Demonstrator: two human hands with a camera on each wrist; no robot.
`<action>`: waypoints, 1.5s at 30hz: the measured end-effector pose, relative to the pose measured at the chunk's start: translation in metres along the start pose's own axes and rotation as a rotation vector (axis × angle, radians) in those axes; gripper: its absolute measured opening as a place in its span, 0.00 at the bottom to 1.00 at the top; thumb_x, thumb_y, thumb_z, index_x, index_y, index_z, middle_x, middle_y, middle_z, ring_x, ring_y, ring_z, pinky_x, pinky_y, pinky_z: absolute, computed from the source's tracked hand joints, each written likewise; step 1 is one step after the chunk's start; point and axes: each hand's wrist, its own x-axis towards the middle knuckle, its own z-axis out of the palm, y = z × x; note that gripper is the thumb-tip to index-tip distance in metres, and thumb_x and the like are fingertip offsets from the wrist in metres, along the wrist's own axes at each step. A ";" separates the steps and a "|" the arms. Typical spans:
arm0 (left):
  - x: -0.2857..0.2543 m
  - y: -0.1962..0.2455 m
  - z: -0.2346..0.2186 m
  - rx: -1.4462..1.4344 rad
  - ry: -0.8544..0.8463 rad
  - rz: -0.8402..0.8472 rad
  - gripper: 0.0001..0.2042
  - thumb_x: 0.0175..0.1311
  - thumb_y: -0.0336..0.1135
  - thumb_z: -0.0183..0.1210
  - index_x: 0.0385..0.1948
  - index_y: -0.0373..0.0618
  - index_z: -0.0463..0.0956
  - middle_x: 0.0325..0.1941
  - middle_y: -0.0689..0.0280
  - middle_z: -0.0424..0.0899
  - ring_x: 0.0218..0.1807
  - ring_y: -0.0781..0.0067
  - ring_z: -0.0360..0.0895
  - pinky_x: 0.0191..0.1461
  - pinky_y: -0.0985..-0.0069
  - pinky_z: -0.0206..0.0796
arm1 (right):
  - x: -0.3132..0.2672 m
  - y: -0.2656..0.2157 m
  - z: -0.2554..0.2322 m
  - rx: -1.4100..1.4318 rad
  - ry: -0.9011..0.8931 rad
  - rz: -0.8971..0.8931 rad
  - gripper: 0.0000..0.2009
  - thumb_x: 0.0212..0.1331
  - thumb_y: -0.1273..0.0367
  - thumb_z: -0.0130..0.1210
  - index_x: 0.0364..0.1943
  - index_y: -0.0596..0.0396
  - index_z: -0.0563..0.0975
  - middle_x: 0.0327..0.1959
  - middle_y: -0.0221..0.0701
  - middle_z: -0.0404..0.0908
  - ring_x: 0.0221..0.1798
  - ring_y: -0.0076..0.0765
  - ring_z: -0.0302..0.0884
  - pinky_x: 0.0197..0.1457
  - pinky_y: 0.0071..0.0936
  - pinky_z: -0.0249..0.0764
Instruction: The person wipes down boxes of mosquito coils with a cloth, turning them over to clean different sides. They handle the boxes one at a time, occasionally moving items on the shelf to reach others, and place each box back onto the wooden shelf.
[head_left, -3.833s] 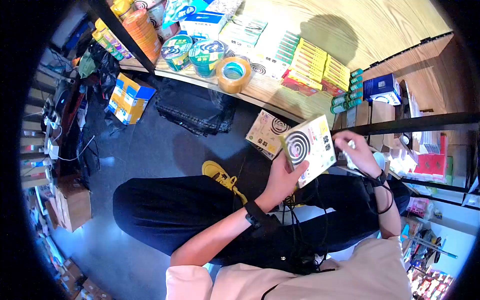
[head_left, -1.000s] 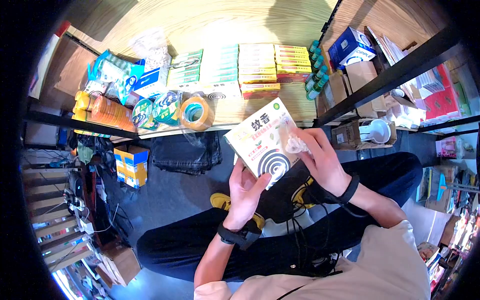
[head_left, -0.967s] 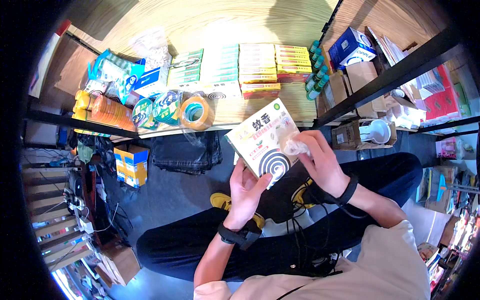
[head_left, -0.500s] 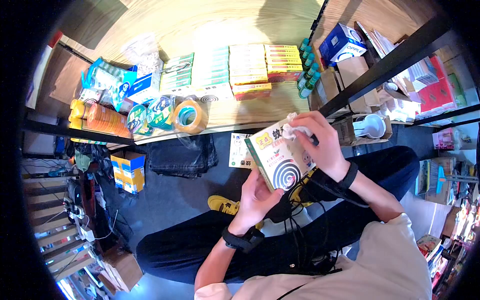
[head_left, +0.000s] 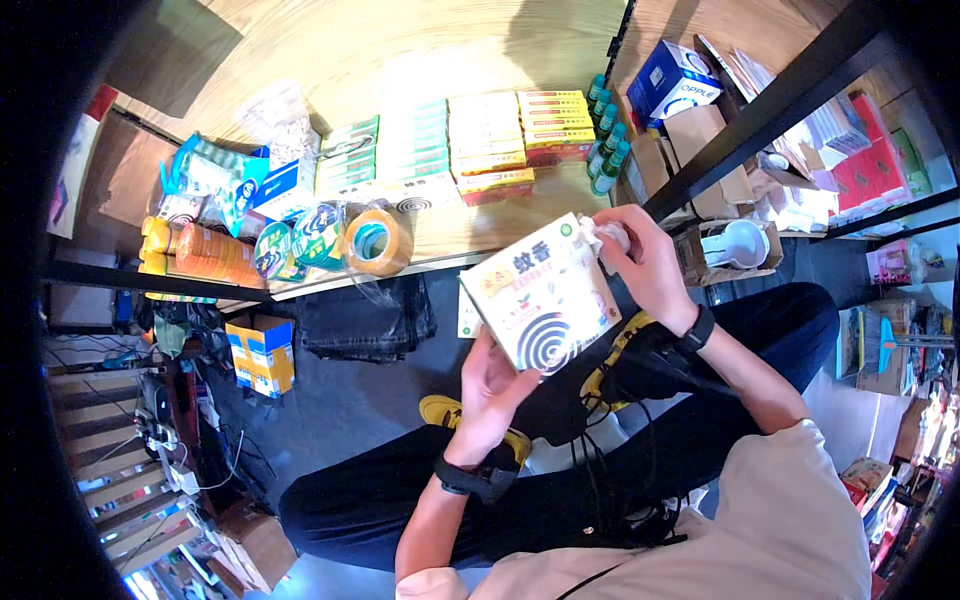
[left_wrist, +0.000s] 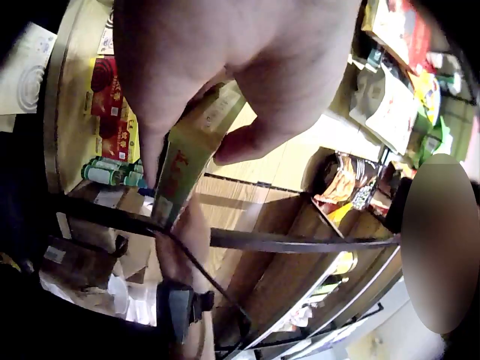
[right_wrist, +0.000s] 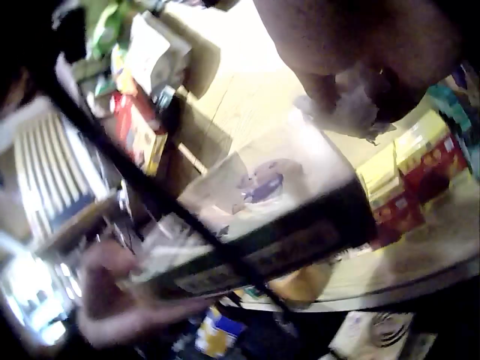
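A white and green box (head_left: 545,295) with a black spiral print is held tilted above the lap. The left hand (head_left: 490,395) grips its lower left corner, thumb on the printed face; the left wrist view shows that hand (left_wrist: 240,67) around the box's narrow side (left_wrist: 191,154). The right hand (head_left: 645,265) pinches a crumpled white wad (head_left: 612,240) at the upper right edge of the box. In the right wrist view the wad (right_wrist: 356,109) sits between the fingers of the right hand (right_wrist: 367,52), just above the box (right_wrist: 262,195).
Rows of yellow boxes (head_left: 487,130), green bottles (head_left: 608,160) and a tape roll (head_left: 377,243) stand on the wooden shelf (head_left: 440,240). Another flat box lies partly hidden behind the held one. A blue and yellow carton (head_left: 262,357) and black bags (head_left: 370,325) are on the floor.
The box has turned and shifted slightly left, with its face more toward the head camera. The right hand has moved from the face's top to its right edge, still pinching the wad.
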 end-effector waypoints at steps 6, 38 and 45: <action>0.005 0.026 -0.012 -0.090 0.099 -0.055 0.37 0.58 0.14 0.62 0.71 0.35 0.56 0.64 0.56 0.76 0.66 0.67 0.75 0.69 0.69 0.68 | -0.017 -0.018 0.009 1.053 -0.366 0.628 0.13 0.76 0.70 0.51 0.58 0.63 0.74 0.50 0.30 0.81 0.52 0.22 0.78 0.56 0.24 0.75; -0.001 0.002 0.013 -0.573 0.017 -0.264 0.39 0.72 0.67 0.43 0.77 0.53 0.53 0.68 0.55 0.73 0.65 0.56 0.75 0.68 0.58 0.69 | -0.090 -0.057 0.040 0.265 -0.434 -0.356 0.16 0.56 0.80 0.63 0.49 0.53 0.81 0.50 0.37 0.76 0.51 0.45 0.79 0.54 0.35 0.78; 0.002 -0.001 -0.005 -0.734 0.399 -0.281 0.42 0.67 0.75 0.39 0.69 0.48 0.66 0.67 0.56 0.75 0.64 0.54 0.75 0.68 0.56 0.67 | -0.083 -0.072 0.029 0.245 -0.622 -0.382 0.13 0.56 0.73 0.61 0.46 0.59 0.77 0.50 0.40 0.75 0.49 0.48 0.79 0.52 0.36 0.80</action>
